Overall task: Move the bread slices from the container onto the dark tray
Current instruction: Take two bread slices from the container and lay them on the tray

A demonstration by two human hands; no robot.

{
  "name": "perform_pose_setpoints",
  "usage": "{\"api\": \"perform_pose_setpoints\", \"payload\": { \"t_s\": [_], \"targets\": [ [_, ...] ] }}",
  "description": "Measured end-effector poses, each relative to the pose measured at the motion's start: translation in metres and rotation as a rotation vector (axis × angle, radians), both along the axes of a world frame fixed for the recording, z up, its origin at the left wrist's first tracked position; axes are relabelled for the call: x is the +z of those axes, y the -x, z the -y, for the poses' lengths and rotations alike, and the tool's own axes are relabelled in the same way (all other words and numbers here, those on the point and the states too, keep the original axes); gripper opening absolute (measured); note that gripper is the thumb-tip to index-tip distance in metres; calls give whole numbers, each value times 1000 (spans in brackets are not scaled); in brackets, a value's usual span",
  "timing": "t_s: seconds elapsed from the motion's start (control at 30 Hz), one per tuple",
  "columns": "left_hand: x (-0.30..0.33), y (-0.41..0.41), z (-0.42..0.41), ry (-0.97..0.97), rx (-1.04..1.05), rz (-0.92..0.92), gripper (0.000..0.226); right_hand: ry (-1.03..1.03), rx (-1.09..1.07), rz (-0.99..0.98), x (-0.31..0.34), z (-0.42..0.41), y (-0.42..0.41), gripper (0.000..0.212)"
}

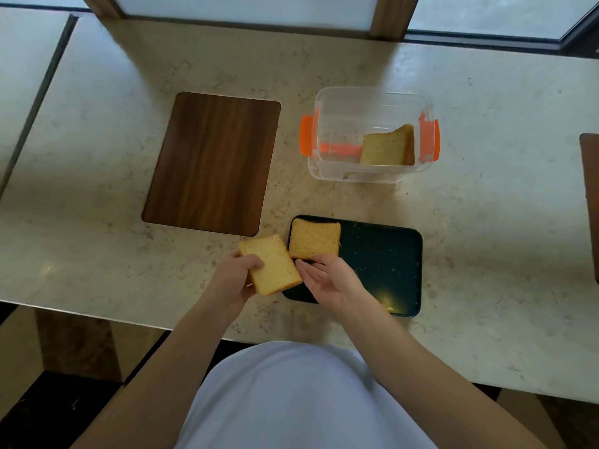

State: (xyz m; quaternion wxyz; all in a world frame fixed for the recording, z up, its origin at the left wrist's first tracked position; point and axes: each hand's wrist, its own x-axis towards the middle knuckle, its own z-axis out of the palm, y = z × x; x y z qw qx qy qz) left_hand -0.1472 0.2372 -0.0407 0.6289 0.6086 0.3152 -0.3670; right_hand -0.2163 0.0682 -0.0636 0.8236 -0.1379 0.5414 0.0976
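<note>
A dark tray [385, 257] lies near the table's front edge, dotted with crumbs. One bread slice [314, 238] rests flat on its far left corner. My left hand [233, 280] grips a second bread slice [272, 265] just left of the tray, above the table. My right hand [327, 280] hovers over the tray's left part with fingers apart, its fingertips at the near edge of the slice on the tray. Behind the tray stands a clear container [369, 170] with orange clips; more bread [389, 145] leans inside at its right.
A wooden board [212, 163] lies flat to the left of the container. Another dark wooden piece [591, 202] shows at the right edge. The marble table [97, 222] ends close to my body; a window frame runs along the back.
</note>
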Motion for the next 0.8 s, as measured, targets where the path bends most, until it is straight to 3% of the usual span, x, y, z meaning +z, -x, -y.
{"api": "perform_pose_setpoints", "payload": {
  "t_s": [0.47,0.67,0.8],
  "targets": [
    [-2,2,4,-30,-11,25,42,-20,93,2,3,9,-13,47],
    [-9,6,9,73,14,29,43,241,627,58,5,11,13,26],
    [-11,13,19,132,16,103,66,212,665,182,5,26,26,32]
  ]
}}
